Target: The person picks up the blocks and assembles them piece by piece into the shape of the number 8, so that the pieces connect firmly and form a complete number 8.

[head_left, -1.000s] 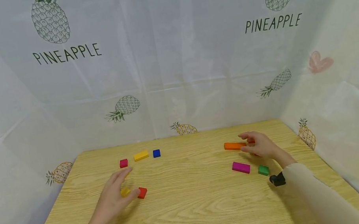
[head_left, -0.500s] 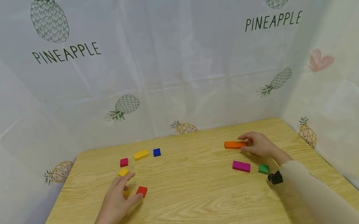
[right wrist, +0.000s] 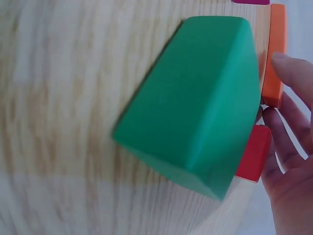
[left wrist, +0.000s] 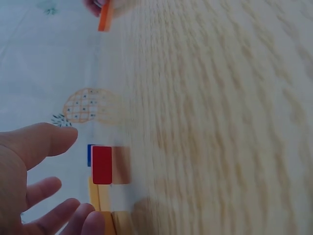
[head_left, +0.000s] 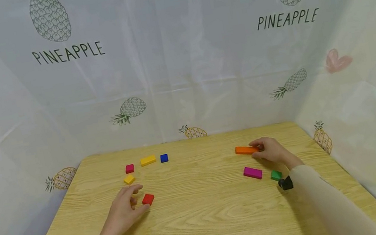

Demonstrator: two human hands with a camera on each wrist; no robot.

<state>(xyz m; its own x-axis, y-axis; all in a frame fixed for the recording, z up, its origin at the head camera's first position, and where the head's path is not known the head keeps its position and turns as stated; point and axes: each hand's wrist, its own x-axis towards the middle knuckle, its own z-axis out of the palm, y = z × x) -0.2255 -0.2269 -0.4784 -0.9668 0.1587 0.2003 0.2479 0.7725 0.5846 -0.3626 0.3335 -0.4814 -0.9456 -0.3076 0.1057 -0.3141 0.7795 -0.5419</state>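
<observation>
In the head view my right hand (head_left: 271,150) pinches the right end of a long orange block (head_left: 246,150) at the table's far right. The right wrist view shows the thumb (right wrist: 294,73) against the orange block (right wrist: 277,44), with a red block (right wrist: 254,154) beside the fingers. My left hand (head_left: 123,211) hovers with spread, slightly bent fingers around a gap. A red block (head_left: 148,199) lies by its thumb tip, and a yellow block (head_left: 129,180) sits just beyond its index finger. Another yellow block (left wrist: 108,223) is partly behind the fingers in the left wrist view.
Behind the left hand lie a pinkish-red block (head_left: 130,168), a long yellow block (head_left: 148,160) and a blue block (head_left: 164,158). A magenta block (head_left: 252,173) and a green block (head_left: 276,175) lie nearer than the right hand. Pineapple-print sheeting (head_left: 178,60) surrounds the wooden table (head_left: 206,223).
My right thumb and fingers have closed on the end of the orange block. The left hand has drawn back slightly, baring the yellow block beyond it.
</observation>
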